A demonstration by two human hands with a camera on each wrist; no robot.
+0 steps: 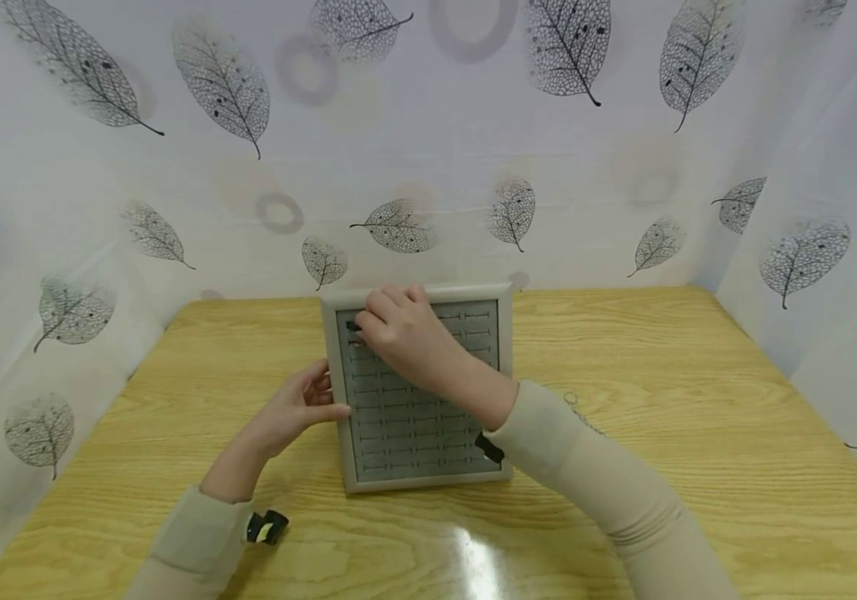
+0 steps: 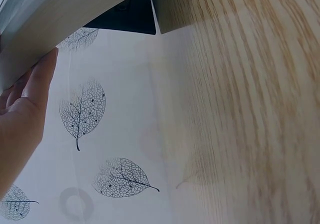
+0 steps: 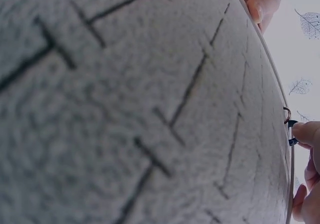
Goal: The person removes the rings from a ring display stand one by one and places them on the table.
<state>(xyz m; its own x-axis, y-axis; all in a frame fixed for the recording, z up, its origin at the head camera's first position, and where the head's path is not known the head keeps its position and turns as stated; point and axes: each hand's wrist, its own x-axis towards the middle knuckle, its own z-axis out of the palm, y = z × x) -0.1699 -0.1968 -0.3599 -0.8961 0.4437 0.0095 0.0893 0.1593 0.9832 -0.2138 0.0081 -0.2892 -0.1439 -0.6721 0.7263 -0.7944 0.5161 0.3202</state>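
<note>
A light-framed display board [image 1: 413, 482] with a grey padded face and rows of dark slits leans upright on the table. My left hand [image 1: 289, 414] holds its left edge, thumb on the front and fingers behind. At the board's upper left, my right hand [image 1: 408, 337] has its thumb and fingers bent around a small dark piece [image 1: 353, 326] at the surface. In the right wrist view, a thin curved band [image 3: 287, 115] and a dark blue bit [image 3: 293, 141] show beside the fingertips. The fingers hide most of this piece, and its kind cannot be made out.
The board stands on a wood-grain table [image 1: 661, 367]. A thin chain with a ring end [image 1: 571, 400] lies to the right, partly behind my right sleeve. A dark support [image 2: 125, 17] shows behind the board. Leaf-print cloth [image 1: 428, 150] hangs behind and at both sides.
</note>
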